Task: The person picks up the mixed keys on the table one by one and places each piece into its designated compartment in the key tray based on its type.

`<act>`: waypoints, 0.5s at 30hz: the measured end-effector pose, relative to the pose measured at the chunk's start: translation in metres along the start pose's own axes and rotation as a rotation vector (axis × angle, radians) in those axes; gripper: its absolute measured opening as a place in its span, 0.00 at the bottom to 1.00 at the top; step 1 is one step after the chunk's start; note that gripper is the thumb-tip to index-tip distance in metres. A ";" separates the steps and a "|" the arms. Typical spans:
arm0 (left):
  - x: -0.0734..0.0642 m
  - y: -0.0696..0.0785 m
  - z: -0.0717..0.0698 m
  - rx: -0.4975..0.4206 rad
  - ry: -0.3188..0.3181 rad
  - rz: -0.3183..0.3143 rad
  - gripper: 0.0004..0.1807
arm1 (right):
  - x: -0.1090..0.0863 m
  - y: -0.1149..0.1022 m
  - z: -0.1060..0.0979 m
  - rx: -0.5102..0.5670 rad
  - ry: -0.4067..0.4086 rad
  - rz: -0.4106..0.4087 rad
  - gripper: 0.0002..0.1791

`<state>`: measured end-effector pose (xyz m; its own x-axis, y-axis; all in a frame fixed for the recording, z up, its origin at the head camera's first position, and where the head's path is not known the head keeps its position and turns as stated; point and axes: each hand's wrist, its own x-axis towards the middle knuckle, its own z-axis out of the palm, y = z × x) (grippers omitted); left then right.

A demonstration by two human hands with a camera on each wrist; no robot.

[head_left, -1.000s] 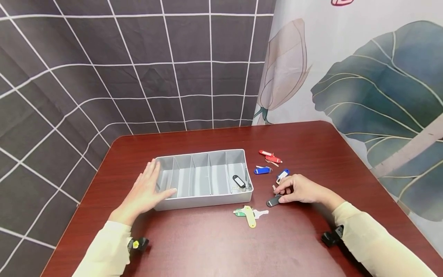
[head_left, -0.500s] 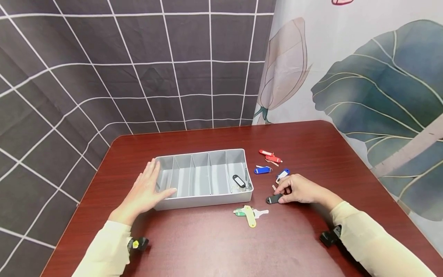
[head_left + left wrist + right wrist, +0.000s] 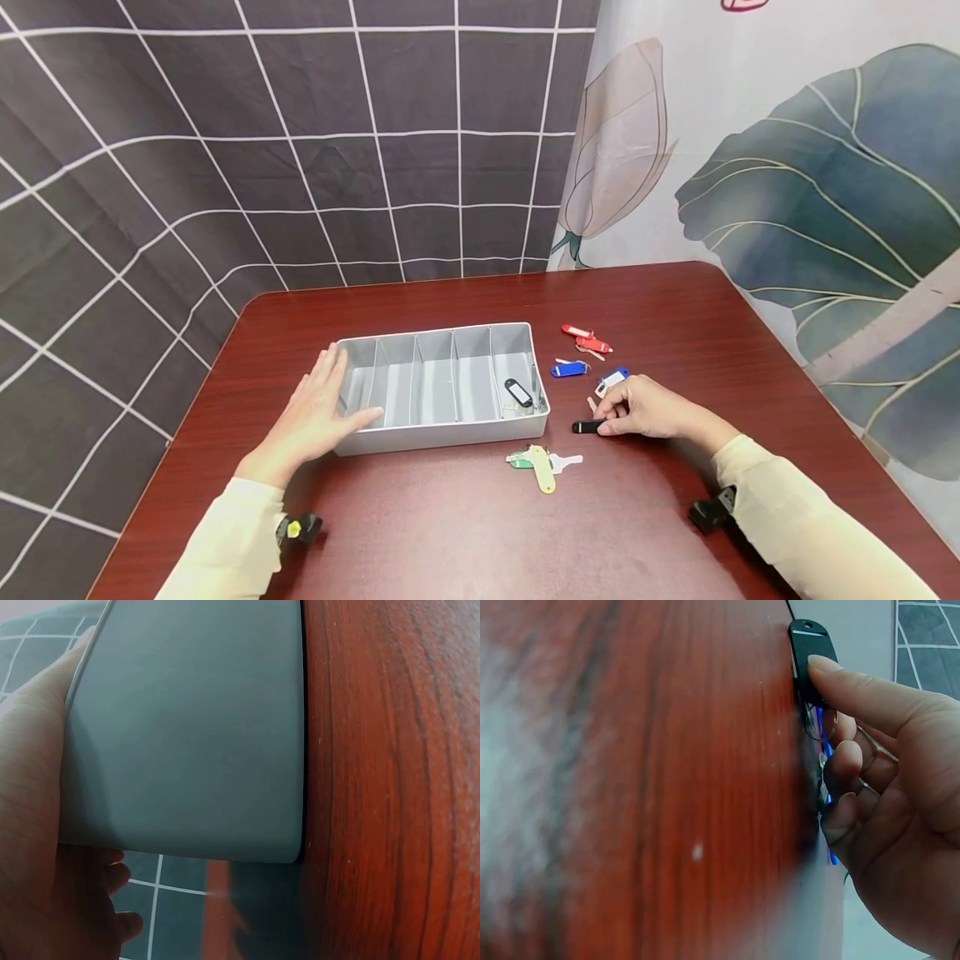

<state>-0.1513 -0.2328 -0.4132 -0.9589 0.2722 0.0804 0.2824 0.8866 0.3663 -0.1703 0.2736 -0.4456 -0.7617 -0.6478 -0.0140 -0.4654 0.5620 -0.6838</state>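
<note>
My left hand [image 3: 309, 415] rests at the left end of a grey tray [image 3: 450, 434] with several compartments, fingers extended along its end and thumb over the front corner. In the left wrist view the tray's outer wall [image 3: 187, 735] fills much of the picture. To the right of the tray, my right hand [image 3: 651, 408] pinches a black key tag [image 3: 587, 427] between thumb and fingers, low over the table. A metal ring [image 3: 821, 729] hangs from this tag in the right wrist view. Another black key tag [image 3: 517, 392] with a white label lies in the tray's rightmost compartment.
Two red key tags [image 3: 592, 344] lie behind the right hand, with a blue key tag [image 3: 569, 369] and another blue one [image 3: 612, 381] nearer. In front of the tray, a yellow key tag [image 3: 542, 471] overlaps a green one [image 3: 519, 460]. Curtains hang behind the table [image 3: 420, 533].
The right hand has shifted slightly left and away from me with the black key tag, which has turned from face-up to more edge-on. The left hand and tray stay in place.
</note>
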 end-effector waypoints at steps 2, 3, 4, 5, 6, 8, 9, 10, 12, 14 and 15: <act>0.000 0.000 0.000 0.000 0.000 0.001 0.62 | 0.001 -0.001 -0.001 0.012 0.007 0.002 0.04; 0.000 0.000 0.000 0.001 0.001 0.001 0.62 | 0.001 -0.001 -0.002 0.020 0.012 0.002 0.04; 0.000 0.000 0.000 0.001 0.003 0.002 0.62 | 0.001 -0.002 -0.003 0.025 0.020 -0.004 0.03; 0.000 0.001 0.000 0.000 0.003 0.002 0.62 | 0.002 -0.003 -0.004 0.030 0.028 -0.013 0.03; 0.000 0.001 0.000 0.000 0.005 0.002 0.62 | 0.002 -0.003 -0.005 0.035 0.038 -0.023 0.03; 0.000 0.000 0.000 0.000 0.006 0.003 0.62 | 0.003 -0.004 -0.007 0.045 0.053 -0.041 0.02; 0.000 0.000 0.000 -0.001 0.004 0.002 0.62 | 0.003 -0.005 -0.008 0.051 0.059 -0.048 0.02; 0.000 0.000 0.001 -0.001 0.004 0.002 0.62 | 0.003 -0.005 -0.008 0.054 0.063 -0.053 0.02; 0.000 0.000 0.001 -0.001 0.003 0.002 0.62 | 0.004 -0.006 -0.010 0.062 0.068 -0.052 0.02; 0.000 0.000 0.001 -0.002 0.001 0.001 0.63 | 0.004 -0.007 -0.012 0.063 0.070 -0.043 0.02; 0.000 0.000 0.001 -0.002 0.000 0.001 0.63 | 0.004 -0.007 -0.013 0.065 0.069 -0.037 0.02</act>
<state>-0.1517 -0.2329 -0.4141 -0.9585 0.2734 0.0813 0.2837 0.8853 0.3684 -0.1756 0.2733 -0.4315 -0.7749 -0.6291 0.0606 -0.4648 0.5022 -0.7292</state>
